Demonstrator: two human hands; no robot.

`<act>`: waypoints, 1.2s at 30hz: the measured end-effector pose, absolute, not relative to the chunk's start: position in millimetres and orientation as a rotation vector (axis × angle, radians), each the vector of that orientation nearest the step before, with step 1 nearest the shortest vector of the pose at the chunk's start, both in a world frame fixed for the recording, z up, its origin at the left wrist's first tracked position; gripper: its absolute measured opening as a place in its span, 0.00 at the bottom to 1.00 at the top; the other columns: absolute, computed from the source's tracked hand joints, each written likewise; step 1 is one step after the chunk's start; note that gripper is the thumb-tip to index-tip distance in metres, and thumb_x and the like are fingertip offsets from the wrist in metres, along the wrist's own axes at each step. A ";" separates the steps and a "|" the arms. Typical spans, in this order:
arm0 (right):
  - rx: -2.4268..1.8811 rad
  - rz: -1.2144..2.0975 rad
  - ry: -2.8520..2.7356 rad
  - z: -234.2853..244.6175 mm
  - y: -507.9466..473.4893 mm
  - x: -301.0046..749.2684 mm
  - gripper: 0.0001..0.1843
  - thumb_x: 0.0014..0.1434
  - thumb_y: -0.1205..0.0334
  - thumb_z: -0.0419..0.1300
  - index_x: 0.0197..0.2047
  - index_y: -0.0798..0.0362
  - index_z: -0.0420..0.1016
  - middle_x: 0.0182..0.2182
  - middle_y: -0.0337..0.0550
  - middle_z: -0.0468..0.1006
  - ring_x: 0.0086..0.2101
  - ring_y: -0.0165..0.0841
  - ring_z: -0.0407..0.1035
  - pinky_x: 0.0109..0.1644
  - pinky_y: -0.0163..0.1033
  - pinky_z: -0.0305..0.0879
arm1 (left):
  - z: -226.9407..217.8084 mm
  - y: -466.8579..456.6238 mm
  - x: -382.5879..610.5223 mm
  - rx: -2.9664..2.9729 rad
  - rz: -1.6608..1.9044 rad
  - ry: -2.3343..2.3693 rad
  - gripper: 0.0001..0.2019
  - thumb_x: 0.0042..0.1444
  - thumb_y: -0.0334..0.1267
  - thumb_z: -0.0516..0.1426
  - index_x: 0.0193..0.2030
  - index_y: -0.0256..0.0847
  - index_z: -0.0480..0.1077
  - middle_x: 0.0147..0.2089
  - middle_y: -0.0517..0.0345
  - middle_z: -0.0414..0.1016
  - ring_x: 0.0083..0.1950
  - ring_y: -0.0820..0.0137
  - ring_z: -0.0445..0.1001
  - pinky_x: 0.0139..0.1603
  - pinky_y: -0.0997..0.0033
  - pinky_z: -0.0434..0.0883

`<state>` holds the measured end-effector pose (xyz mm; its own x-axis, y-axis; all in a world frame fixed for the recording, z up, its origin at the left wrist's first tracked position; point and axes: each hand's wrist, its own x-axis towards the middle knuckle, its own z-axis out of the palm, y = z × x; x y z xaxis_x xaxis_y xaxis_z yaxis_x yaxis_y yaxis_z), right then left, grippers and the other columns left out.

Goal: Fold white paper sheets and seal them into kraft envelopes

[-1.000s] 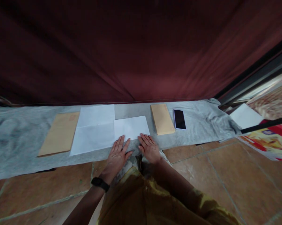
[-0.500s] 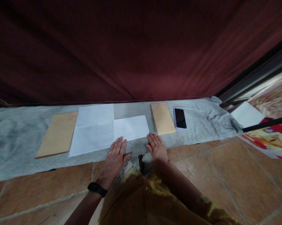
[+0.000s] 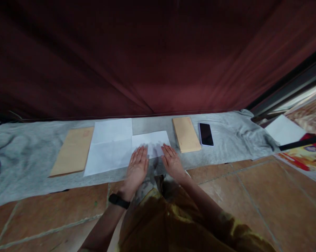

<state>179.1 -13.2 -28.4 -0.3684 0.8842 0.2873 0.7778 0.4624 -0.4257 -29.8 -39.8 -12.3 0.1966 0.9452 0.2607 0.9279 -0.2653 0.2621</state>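
Observation:
A white folded sheet of paper point(image 3: 150, 138) lies in front of me on a grey cloth. My left hand point(image 3: 137, 167) is open, its fingers straight and close together, over the sheet's near left part. Over the near right corner, my right hand point(image 3: 172, 162) is likewise open with outstretched fingers. Whether the fingertips touch the paper or hover just above it I cannot tell. Left of it lies larger white paper point(image 3: 109, 147) with a crease across its middle. A brown envelope point(image 3: 72, 150) rests at the far left, and a small stack of brown envelopes point(image 3: 186, 134) lies to the right.
A dark-screened phone point(image 3: 206, 134) lies right of the envelope stack. The grey cloth point(image 3: 231, 140) runs along a dark red curtain point(image 3: 152, 70). Tiled floor point(image 3: 242, 196) is on my side. At the far right are a white sheet point(image 3: 285, 130) and a colourful printed box point(image 3: 307, 159).
Both hands have moved from the cloth at the folded sheet's near edge onto or over the sheet, the right one slightly leftward. The whole view has shifted a little.

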 end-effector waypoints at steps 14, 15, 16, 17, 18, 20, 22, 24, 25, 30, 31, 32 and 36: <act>-1.707 0.209 -1.939 -51.3 37.8 156.3 0.33 0.67 0.58 0.56 0.71 0.62 0.56 0.60 0.67 0.70 0.58 0.53 0.65 0.63 0.59 0.61 | -42.3 -13.2 -59.0 1.927 0.687 2.395 0.38 0.62 0.56 0.55 0.71 0.30 0.57 0.58 0.32 0.70 0.57 0.46 0.69 0.56 0.45 0.69; -1.728 0.218 -1.923 -52.3 40.2 155.4 0.34 0.66 0.59 0.57 0.71 0.61 0.56 0.59 0.67 0.71 0.56 0.53 0.66 0.62 0.59 0.61 | -42.4 -11.3 -59.6 1.922 0.682 2.394 0.37 0.61 0.54 0.56 0.71 0.30 0.57 0.56 0.34 0.71 0.55 0.47 0.70 0.55 0.46 0.69; -1.752 0.227 -1.901 -52.7 42.9 154.5 0.34 0.65 0.60 0.58 0.71 0.61 0.56 0.58 0.66 0.71 0.55 0.52 0.66 0.61 0.58 0.62 | -42.5 -8.8 -59.9 1.914 0.686 2.388 0.37 0.61 0.52 0.57 0.71 0.31 0.57 0.55 0.35 0.71 0.53 0.49 0.70 0.54 0.47 0.70; -1.772 0.233 -1.876 -52.9 45.7 153.7 0.34 0.64 0.60 0.59 0.70 0.61 0.57 0.58 0.66 0.71 0.55 0.52 0.67 0.60 0.58 0.63 | -42.6 -6.0 -60.3 1.902 0.693 2.380 0.37 0.60 0.50 0.59 0.71 0.31 0.57 0.54 0.36 0.72 0.52 0.50 0.70 0.54 0.48 0.70; -1.788 0.239 -1.851 -52.9 48.6 153.1 0.34 0.63 0.61 0.60 0.69 0.61 0.58 0.57 0.66 0.71 0.55 0.52 0.67 0.59 0.57 0.64 | -42.8 -3.1 -60.9 1.885 0.697 2.369 0.38 0.59 0.49 0.60 0.71 0.31 0.57 0.53 0.37 0.72 0.51 0.51 0.71 0.53 0.49 0.70; -1.810 0.256 -1.816 -53.2 54.3 152.4 0.34 0.61 0.61 0.61 0.67 0.60 0.60 0.55 0.64 0.72 0.54 0.52 0.67 0.58 0.55 0.65 | -43.2 1.7 -62.9 1.846 0.699 2.345 0.38 0.57 0.47 0.61 0.70 0.30 0.57 0.50 0.38 0.73 0.50 0.51 0.71 0.53 0.49 0.70; -1.836 0.285 -1.802 -54.7 59.0 152.2 0.34 0.58 0.61 0.63 0.66 0.58 0.63 0.52 0.62 0.73 0.53 0.51 0.68 0.56 0.53 0.67 | -43.2 4.8 -65.0 1.800 0.718 2.325 0.38 0.56 0.45 0.62 0.70 0.29 0.59 0.46 0.41 0.74 0.48 0.52 0.72 0.52 0.50 0.71; -1.853 0.312 -1.780 -57.9 62.3 152.4 0.34 0.56 0.62 0.65 0.65 0.57 0.64 0.50 0.59 0.74 0.50 0.50 0.69 0.54 0.52 0.68 | -42.0 6.1 -65.6 1.754 0.773 2.305 0.35 0.55 0.43 0.62 0.68 0.31 0.61 0.43 0.45 0.75 0.46 0.54 0.73 0.51 0.52 0.72; -1.842 0.319 -1.761 -60.0 63.4 152.8 0.33 0.56 0.62 0.65 0.64 0.57 0.65 0.48 0.58 0.75 0.49 0.49 0.70 0.53 0.52 0.69 | -40.7 6.1 -65.2 1.731 0.807 2.295 0.34 0.55 0.42 0.62 0.67 0.33 0.63 0.43 0.46 0.75 0.45 0.55 0.74 0.49 0.53 0.73; -1.644 0.386 -1.614 -68.4 66.4 157.7 0.30 0.57 0.63 0.60 0.63 0.52 0.68 0.43 0.48 0.76 0.40 0.40 0.72 0.47 0.46 0.73 | -30.0 4.7 -60.3 1.577 0.880 2.244 0.21 0.58 0.41 0.59 0.58 0.39 0.72 0.42 0.49 0.78 0.40 0.60 0.77 0.41 0.61 0.74; -1.613 0.422 -1.592 -68.4 66.8 158.7 0.29 0.57 0.63 0.60 0.63 0.52 0.69 0.42 0.48 0.76 0.39 0.39 0.73 0.46 0.45 0.73 | -27.6 4.6 -59.7 1.533 0.880 2.233 0.20 0.58 0.41 0.58 0.57 0.39 0.72 0.40 0.51 0.78 0.38 0.61 0.77 0.39 0.63 0.73; -1.591 0.466 -1.567 -68.0 67.1 159.3 0.29 0.57 0.63 0.59 0.63 0.54 0.69 0.42 0.48 0.76 0.38 0.38 0.73 0.45 0.44 0.74 | -25.3 4.5 -59.3 1.495 0.878 2.222 0.19 0.59 0.40 0.58 0.56 0.40 0.73 0.38 0.53 0.79 0.36 0.62 0.77 0.37 0.64 0.72; -1.546 0.637 -1.457 -63.4 66.7 158.3 0.29 0.57 0.60 0.61 0.61 0.58 0.71 0.42 0.49 0.78 0.37 0.37 0.75 0.44 0.44 0.75 | -18.9 4.7 -58.9 1.442 0.878 2.217 0.19 0.59 0.40 0.59 0.56 0.41 0.71 0.30 0.60 0.76 0.30 0.66 0.74 0.32 0.69 0.66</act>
